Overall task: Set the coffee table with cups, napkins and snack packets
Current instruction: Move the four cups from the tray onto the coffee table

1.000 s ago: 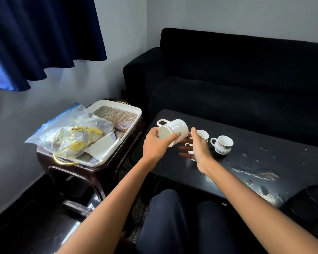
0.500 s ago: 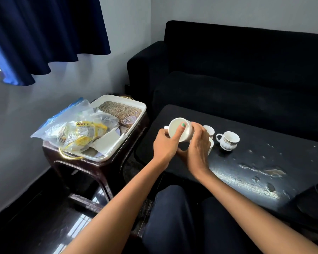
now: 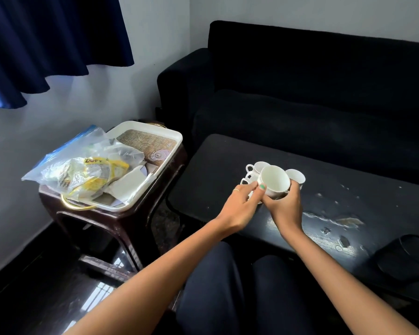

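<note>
A white cup [image 3: 273, 181] is tilted with its mouth toward me, just above the dark coffee table [image 3: 213, 170]. My right hand [image 3: 287, 209] wraps it from below and the right. My left hand [image 3: 240, 206] pinches its near rim with the thumb. Behind it stand two more white cups, one with its handle to the left [image 3: 258, 166] and one to the right [image 3: 296, 177]. Further cup handles [image 3: 246, 179] show by my left fingers. Yellow snack packets in a clear plastic bag [image 3: 82, 172] and white napkins [image 3: 128, 187] lie in a white tray [image 3: 155, 128].
The tray rests on a dark brown side table [image 3: 121, 221] left of the coffee table. A black sofa [image 3: 300, 93] runs behind the table. A black round object [image 3: 406, 257] lies at the table's near right corner. The tabletop finish is chipped at the right.
The cup came from my left hand over the table into both hands and dropped next to the other cups. My right hand closed around it. The camera tilted down.
</note>
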Action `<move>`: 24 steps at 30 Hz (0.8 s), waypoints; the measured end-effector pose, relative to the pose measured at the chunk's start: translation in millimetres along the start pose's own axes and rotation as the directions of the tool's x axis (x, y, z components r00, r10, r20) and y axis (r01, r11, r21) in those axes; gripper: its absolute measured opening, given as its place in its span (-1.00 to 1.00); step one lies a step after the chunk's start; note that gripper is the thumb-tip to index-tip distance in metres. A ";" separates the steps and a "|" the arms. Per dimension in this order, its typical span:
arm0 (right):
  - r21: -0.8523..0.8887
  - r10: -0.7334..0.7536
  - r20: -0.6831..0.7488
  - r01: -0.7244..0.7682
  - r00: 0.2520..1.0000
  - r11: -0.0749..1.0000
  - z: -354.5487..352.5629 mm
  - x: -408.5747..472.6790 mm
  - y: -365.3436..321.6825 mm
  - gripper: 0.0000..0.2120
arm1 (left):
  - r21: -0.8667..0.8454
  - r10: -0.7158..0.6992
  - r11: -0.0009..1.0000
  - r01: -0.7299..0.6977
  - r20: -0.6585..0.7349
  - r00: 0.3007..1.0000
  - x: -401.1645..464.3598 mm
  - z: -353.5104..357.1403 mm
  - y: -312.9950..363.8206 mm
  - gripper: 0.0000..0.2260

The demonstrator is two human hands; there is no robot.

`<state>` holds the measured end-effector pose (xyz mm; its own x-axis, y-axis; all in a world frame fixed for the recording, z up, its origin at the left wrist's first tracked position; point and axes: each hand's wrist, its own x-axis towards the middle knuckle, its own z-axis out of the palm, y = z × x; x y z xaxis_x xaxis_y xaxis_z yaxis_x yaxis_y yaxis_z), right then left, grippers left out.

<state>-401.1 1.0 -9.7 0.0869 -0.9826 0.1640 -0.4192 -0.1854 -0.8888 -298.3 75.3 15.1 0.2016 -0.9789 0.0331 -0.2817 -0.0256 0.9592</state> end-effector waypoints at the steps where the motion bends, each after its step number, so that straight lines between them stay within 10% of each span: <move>1: 0.020 0.022 -0.010 -0.022 1.000 1.000 -2.5 -0.2 4.6 -0.38 | 0.014 -0.004 1.000 0.004 0.023 1.000 0.6 5.1 -2.7 -0.62; 24: 0.204 0.357 -0.077 -0.336 0.931 0.920 -11.1 34.2 101.3 -0.42 | -0.013 -0.143 0.990 0.144 0.059 0.988 34.7 101.9 -59.6 -0.60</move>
<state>-450.6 -51.4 -89.4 -0.1386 -0.9816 -0.1315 -0.2305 0.1611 -0.9597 -370.1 22.1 -69.5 0.1844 -0.9754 -0.1209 -0.2380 -0.1636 0.9574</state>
